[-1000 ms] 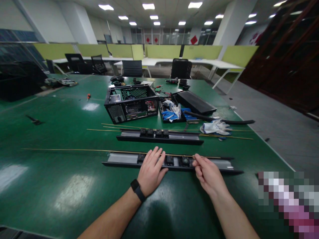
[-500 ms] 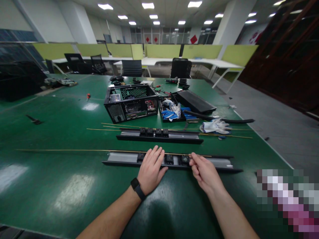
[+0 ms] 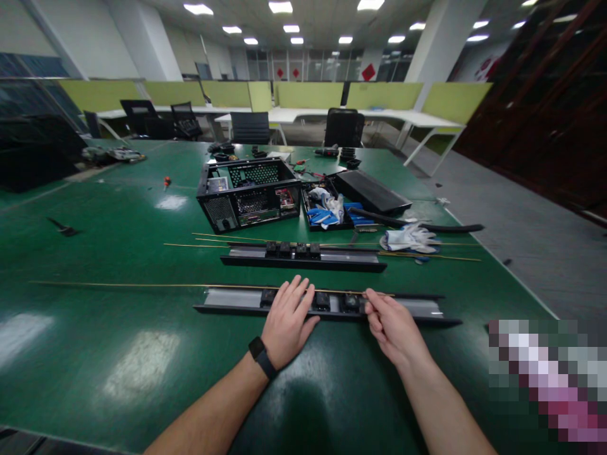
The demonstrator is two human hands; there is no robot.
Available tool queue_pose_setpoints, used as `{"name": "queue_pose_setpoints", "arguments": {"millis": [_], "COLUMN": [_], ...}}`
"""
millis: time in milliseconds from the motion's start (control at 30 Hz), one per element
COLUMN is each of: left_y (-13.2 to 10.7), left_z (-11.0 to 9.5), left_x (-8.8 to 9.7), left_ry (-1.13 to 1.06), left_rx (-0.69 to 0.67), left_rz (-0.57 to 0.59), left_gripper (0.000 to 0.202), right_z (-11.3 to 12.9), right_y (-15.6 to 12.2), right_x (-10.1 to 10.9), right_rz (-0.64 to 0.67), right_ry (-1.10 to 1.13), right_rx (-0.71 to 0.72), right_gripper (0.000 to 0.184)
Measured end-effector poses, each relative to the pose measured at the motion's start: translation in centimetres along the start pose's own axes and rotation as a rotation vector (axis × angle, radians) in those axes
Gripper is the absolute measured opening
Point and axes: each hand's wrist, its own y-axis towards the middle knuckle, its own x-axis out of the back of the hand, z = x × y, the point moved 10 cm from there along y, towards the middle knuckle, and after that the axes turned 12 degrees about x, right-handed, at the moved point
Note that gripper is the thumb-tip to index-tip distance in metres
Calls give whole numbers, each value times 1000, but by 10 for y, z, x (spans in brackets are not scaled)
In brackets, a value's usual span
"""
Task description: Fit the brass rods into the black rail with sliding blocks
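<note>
A long black power-strip housing [image 3: 417, 309] with several black socket modules lies across the green table [image 3: 118, 240] in front of me. My left hand [image 3: 287, 322] rests flat on it, fingers spread over the modules, a black watch on the wrist. My right hand [image 3: 391, 328] pinches a thin brass rod [image 3: 142, 285] that runs far to the left along the housing's back edge. A second, similar housing [image 3: 303, 258] lies farther back, with more brass rods [image 3: 431, 256] beside it.
Behind stand an open black computer case [image 3: 249, 193], a black tray holding blue-white gloves [image 3: 327, 212], a black panel [image 3: 372, 193], a black hose [image 3: 427, 225] and white gloves [image 3: 408, 239]. The table edge runs along the right; office chairs and desks stand beyond.
The brass rod has slid leftward along the housing, its right end now close to my right hand. My right hand shifted slightly left. My left hand stayed put.
</note>
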Motion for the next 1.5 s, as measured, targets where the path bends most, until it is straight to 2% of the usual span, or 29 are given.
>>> {"name": "queue_pose_setpoints", "arguments": {"millis": [367, 600, 733, 933, 1033, 1200, 1333, 1500], "left_y": [-1, -1, -1, -1, -1, -2, -3, -3], "left_z": [-2, -1, -2, 0, 1, -1, -2, -1], "left_x": [0, -2, -3, -2, -2, -4, -4, -4], "left_ry": [-3, -3, -3, -2, 4, 8, 15, 35], "left_rx": [-9, -7, -12, -3, -2, -11, -22, -23], "left_rz": [-10, -5, -7, -27, -27, -17, -27, -38], "left_gripper": [63, 65, 65, 66, 66, 64, 64, 64], "right_z": [3, 0, 2, 10, 12, 14, 13, 16], "right_y": [-2, -5, -1, 8, 8, 5, 3, 5], "right_x": [-1, -4, 3, 30, 36, 28, 22, 30], "right_rz": [8, 33, 6, -101, -137, -91, -45, -102], "right_ry": [-19, 10, 50, 42, 34, 7, -18, 30], "right_rx": [-1, -40, -19, 41, 55, 66, 64, 77], "right_gripper": [35, 28, 25, 19, 21, 30, 27, 26]}}
